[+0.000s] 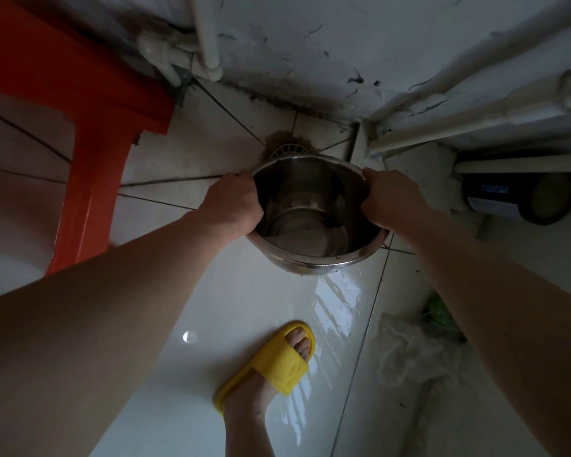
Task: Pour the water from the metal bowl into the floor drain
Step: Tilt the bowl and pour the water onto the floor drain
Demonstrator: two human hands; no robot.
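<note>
Wet white floor tiles point(277, 311) surround the drain point(286, 150), where the left hand point(233, 202) and right hand point(389, 201) clamp the metal bowl point(314, 222) by its rim, holding it right beside the drain to pour.

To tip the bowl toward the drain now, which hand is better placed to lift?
Neither clearly. The left hand and right hand grip opposite sides of the bowl rim, level with each other. The drain lies straight beyond the far rim, so both should probably tip it together.
</note>
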